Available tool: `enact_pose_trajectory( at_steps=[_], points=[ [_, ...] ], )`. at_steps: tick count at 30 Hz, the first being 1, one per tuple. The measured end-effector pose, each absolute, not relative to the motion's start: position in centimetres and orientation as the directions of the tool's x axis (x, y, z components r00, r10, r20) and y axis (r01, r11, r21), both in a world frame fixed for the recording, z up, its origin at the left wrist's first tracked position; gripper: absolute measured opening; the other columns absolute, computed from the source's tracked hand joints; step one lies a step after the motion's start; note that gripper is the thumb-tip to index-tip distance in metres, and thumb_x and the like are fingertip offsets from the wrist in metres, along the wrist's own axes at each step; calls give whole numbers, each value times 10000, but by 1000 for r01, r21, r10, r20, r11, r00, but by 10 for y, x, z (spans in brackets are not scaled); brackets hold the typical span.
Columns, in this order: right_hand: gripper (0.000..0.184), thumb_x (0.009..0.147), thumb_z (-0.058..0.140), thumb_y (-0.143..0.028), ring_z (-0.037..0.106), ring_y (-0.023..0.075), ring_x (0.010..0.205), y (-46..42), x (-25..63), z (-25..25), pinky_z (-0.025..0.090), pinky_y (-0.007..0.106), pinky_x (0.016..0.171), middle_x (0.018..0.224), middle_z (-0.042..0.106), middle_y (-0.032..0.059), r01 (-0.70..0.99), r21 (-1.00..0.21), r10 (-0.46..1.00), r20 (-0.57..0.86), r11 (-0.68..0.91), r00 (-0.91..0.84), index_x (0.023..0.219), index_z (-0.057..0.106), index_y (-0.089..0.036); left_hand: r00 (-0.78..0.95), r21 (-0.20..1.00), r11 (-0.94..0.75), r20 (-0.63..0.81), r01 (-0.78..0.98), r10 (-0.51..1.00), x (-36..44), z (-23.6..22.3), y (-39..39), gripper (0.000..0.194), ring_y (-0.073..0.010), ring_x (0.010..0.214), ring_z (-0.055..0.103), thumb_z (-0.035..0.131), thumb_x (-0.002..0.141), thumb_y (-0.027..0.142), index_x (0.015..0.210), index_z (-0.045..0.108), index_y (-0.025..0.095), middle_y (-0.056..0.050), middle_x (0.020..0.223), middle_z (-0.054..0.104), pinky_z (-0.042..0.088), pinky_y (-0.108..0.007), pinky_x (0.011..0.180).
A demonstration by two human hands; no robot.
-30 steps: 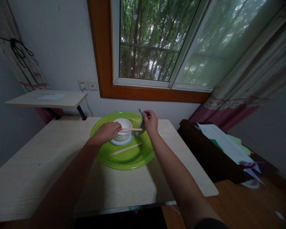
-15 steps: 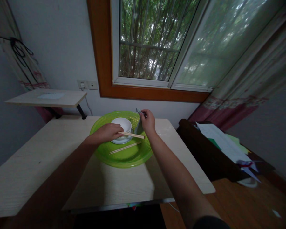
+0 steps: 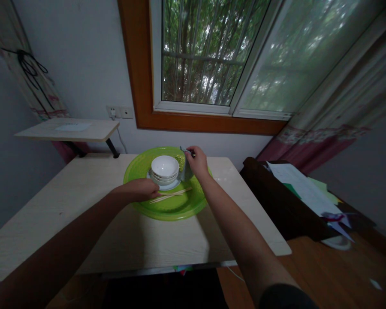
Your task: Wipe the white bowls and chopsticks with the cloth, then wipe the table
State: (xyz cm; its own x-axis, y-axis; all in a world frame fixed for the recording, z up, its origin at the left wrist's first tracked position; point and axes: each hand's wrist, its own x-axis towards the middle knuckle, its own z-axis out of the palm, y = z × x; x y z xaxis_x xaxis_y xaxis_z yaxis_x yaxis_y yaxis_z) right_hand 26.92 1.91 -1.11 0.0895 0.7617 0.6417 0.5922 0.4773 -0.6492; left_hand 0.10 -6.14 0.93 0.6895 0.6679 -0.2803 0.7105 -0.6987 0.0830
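My left hand (image 3: 144, 189) is closed on the end of light wooden chopsticks (image 3: 177, 192), low over the front of a round green tray (image 3: 167, 216). Other chopsticks lie on the tray close by, and where the two sets overlap I cannot fully tell them apart. Behind that hand, white bowls (image 3: 165, 166) are stacked on a white plate (image 3: 171, 186). My right hand (image 3: 197, 161) pinches the top of a grey piece that looks like cloth (image 3: 187, 171), which hangs beside the bowls at the tray's right side.
The tray stands on a pale wooden table (image 3: 176, 244). A small raised shelf (image 3: 73, 131) with a paper on it is at the back left. To the right, a dark brown piece of furniture (image 3: 266, 201) carries papers (image 3: 296, 184). A window (image 3: 206, 56) is behind.
My left hand has moved down and toward me with the chopsticks, from in front of the bowls to just above the tray. The right hand still holds the grey piece, shifted slightly left.
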Motion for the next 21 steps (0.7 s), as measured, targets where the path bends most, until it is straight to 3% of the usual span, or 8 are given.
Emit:
enact_pose_trajectory(
  at_steps=[10,17,21],
  points=[
    [139,889,581,-307,634,226,925,21,270,-14,497,359,861,983,704,67,598,-634,775,631,491,32,957,660,-216,713,44,-744,-331,667,619,39,-9,-63,348,-279,857,726,490,963,366,1103,728,153,-168,983,758,520,-352,741],
    [131,886,574,-279,624,229,928,20,268,-17,494,368,873,993,686,71,593,-635,788,616,495,4,969,647,-208,678,95,-713,-421,694,603,35,-33,-52,352,-288,954,728,699,830,415,1117,756,220,-131,1079,763,531,-352,788],
    [169,865,556,-184,604,233,999,17,267,-17,490,379,945,1059,658,91,628,-597,785,618,500,-38,1012,637,-200,625,25,-695,-461,719,630,37,-21,-54,347,-327,951,729,741,783,319,1100,764,180,-176,1103,756,543,-384,767]
  ],
)
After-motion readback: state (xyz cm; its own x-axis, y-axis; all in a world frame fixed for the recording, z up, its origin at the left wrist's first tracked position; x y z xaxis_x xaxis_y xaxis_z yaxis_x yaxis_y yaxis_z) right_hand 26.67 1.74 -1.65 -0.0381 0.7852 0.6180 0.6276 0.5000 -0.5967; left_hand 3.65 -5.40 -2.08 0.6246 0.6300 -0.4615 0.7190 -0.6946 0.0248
